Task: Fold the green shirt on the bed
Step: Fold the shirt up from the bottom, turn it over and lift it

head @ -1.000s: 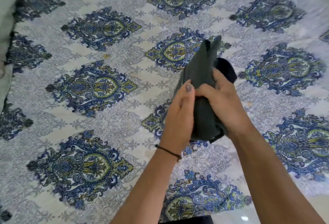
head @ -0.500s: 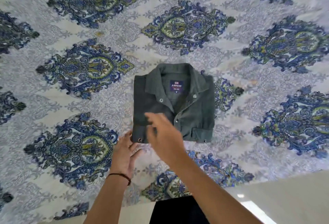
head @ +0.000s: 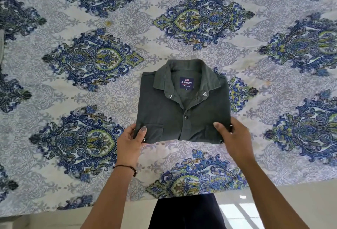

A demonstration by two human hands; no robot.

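Observation:
The dark green shirt lies folded into a neat rectangle on the bed, collar up and away from me, a blue label showing inside the neck. My left hand grips its near left corner, thumb on top by the chest pocket. My right hand grips the near right corner, thumb on the cloth and fingers curled around the edge.
The bed is covered by a white sheet with blue and green medallions. Its near edge runs across the bottom, with pale shiny floor beyond. My dark trousers show at the bottom centre.
One second ago both hands held the folded shirt up in the air. It then lay flat with my hands loose above it; now each hand holds a near corner.

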